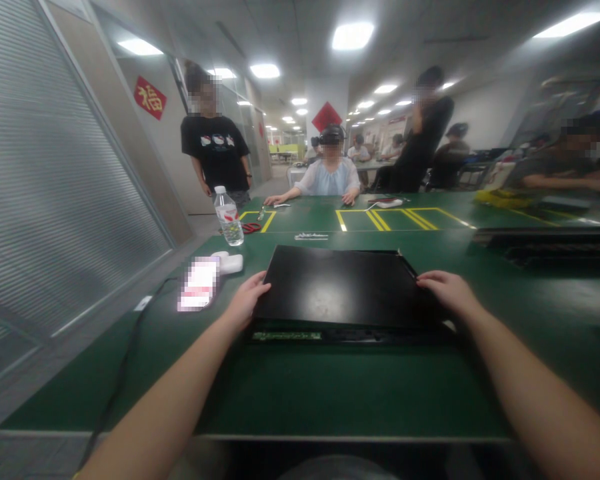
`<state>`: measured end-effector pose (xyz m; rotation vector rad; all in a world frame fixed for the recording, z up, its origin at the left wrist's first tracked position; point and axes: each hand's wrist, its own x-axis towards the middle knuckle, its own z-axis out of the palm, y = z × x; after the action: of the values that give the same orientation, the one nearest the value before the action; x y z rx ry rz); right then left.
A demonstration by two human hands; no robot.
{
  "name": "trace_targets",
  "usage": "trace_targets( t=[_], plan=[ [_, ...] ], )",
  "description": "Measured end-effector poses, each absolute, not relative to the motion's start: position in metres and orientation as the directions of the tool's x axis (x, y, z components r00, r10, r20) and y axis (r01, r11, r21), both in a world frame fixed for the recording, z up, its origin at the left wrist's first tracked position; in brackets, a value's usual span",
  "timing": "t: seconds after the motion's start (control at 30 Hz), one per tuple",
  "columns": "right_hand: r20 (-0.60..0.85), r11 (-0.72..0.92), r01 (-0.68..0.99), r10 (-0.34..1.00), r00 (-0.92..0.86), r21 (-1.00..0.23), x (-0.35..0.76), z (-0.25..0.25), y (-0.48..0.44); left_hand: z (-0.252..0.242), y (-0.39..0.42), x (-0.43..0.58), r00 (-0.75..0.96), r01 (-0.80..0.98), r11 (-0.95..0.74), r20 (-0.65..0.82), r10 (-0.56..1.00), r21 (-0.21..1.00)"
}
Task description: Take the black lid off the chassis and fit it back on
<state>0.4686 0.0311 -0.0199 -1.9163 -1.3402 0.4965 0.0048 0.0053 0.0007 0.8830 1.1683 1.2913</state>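
A glossy black flat panel (325, 287), which looks like a display screen, lies slightly askew over a black frame (380, 337). Along the frame's near side shows a strip of green circuit board (287, 336). My left hand (247, 301) is closed on the panel's left edge, its thumb on top and the other fingers mostly hidden below. At the right edge my right hand (449, 292) is closed in a pinch; panel and frame edges lie close together there. A strip of the frame is uncovered at the far right corner.
Left of the panel are a phone (199, 285), a white case (230, 263), a water bottle (229, 217) and red scissors (251, 228). Black frames (560, 247) lie on the right of the green table (350, 393). A person (333, 177) sits opposite; another (215, 153) stands at left.
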Motion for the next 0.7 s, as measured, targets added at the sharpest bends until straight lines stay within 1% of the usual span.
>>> trace_targets(
  t=[0.43, 0.7],
  plan=[
    [0.116, -0.176, 0.658, 0.919, 0.376, -0.732, 0.4659, -0.0162, 0.0285, -0.0042, 0.0067, 0.0011, -0.077, -0.262, 0.103, -0.127, 0.989, 0.960],
    [0.095, -0.185, 0.654, 0.925, 0.368, -0.733, 0.4666, -0.0157, 0.0283, -0.0044, 0.0071, 0.0005, -0.074, -0.262, 0.106, -0.129, 0.989, 0.959]
  ],
)
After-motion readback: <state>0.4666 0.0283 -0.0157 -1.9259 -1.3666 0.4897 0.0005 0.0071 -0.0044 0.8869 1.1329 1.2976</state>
